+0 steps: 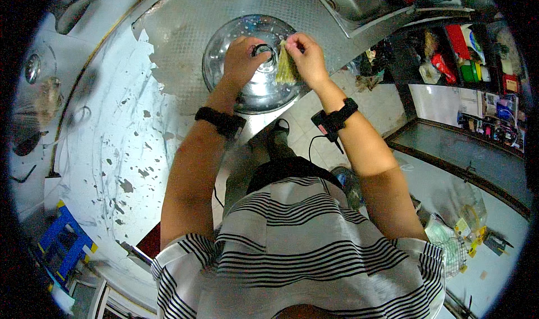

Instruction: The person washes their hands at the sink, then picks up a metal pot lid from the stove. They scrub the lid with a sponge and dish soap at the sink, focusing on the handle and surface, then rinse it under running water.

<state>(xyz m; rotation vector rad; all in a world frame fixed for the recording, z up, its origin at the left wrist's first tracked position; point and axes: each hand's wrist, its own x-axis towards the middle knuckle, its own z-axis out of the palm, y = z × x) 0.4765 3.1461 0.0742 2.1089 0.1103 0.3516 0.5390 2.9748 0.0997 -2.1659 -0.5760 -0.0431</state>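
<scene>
A round, shiny metal pot lid (pixel 269 98) with pale spots on its surface lies on the patterned metal worktop (pixel 181 45), near its front edge. My left hand (pixel 242 60) is over the lid's middle, its thumb and fingers around the dark knob (pixel 262 49). To the right of the knob, my right hand (pixel 307 56) pinches the top of a yellowish cloth-like piece (pixel 286 68). This piece hangs in folds and fans out downward over the lid. Whether its lower edge touches the metal I cannot tell.
A steel sink (pixel 347 1) is set in at the upper right. Dark shelves (pixel 446 60) with packets and boxes stand to the right, above a dark-framed panel (pixel 463 155). A blue stool-like frame (pixel 67 241) is at the lower left. Pale floor tiles (pixel 362 96) show below.
</scene>
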